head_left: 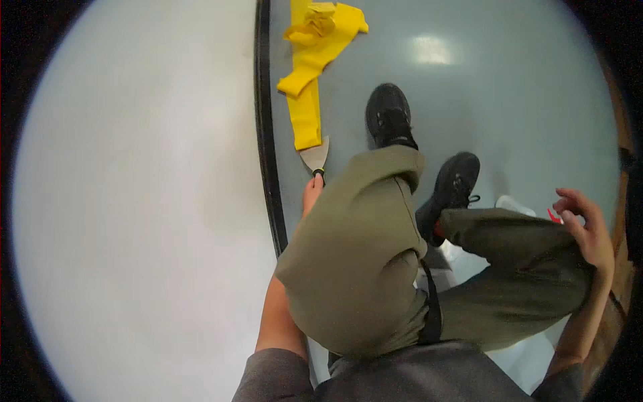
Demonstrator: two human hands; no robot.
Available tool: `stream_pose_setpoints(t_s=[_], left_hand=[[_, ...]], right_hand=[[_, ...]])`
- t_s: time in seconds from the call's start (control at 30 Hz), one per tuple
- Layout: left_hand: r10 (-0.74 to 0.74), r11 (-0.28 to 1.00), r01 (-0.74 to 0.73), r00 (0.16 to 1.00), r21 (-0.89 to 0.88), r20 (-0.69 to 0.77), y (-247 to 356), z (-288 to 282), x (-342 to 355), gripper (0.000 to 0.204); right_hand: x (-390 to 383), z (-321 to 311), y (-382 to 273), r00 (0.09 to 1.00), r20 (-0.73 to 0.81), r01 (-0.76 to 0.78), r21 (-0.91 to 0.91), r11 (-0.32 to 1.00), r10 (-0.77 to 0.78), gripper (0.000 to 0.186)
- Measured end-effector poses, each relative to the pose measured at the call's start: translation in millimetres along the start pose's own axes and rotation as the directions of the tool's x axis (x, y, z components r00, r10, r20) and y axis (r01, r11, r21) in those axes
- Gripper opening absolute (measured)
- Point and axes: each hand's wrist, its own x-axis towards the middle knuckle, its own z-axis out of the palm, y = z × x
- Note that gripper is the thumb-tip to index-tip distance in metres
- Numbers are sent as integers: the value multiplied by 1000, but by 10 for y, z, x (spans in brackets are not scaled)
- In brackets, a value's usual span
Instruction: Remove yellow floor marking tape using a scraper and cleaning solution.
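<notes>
My left hand (pixel 311 194) is closed round the dark handle of a putty knife (pixel 313 158), partly hidden behind my left knee. The wide metal blade lies flat against the floor, at the near end of a yellow tape strip (pixel 306 120). Farther up that strip, a peeled, crumpled length of yellow tape (pixel 321 43) lies loosely folded over it. Over by my right knee, my right hand (pixel 586 228) is open, thumb and fingers apart, holding nothing.
A black edging strip (pixel 265 134) runs between the white surface (pixel 147 187) on the left and the grey floor (pixel 495 100). My black shoes (pixel 390 110) stand on the floor. Behind my right leg, a white object (pixel 514 204) and a small red item (pixel 554 216) show partly.
</notes>
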Motion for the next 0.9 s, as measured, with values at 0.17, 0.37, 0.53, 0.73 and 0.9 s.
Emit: stream_pose_setpoints(t_s=[0.17,0.37,0.53,0.73,0.9], left_hand=[[-107,990,111,993,-83,51,301,128,-55,51],[36,952,47,964,302,-263,-263,183,307,54],[-14,985,32,994,168,-109,-185,59,-58,56],[7,975,46,972,218,-237,-21,-137,-144,55],[-30,968,85,973,235,-230,200,-293,79,53]], right_hand=[[-19,-51,44,998,29,-50,-18,999,51,35],[1,-25,12,1000,-2,-9,-14,1000,9,35],[-71,-46,60,999,14,39,-27,999,-39,35],[-8,-75,21,999,17,29,-62,998,-28,35],[36,-108,61,998,37,41,-6,999,-41,35]])
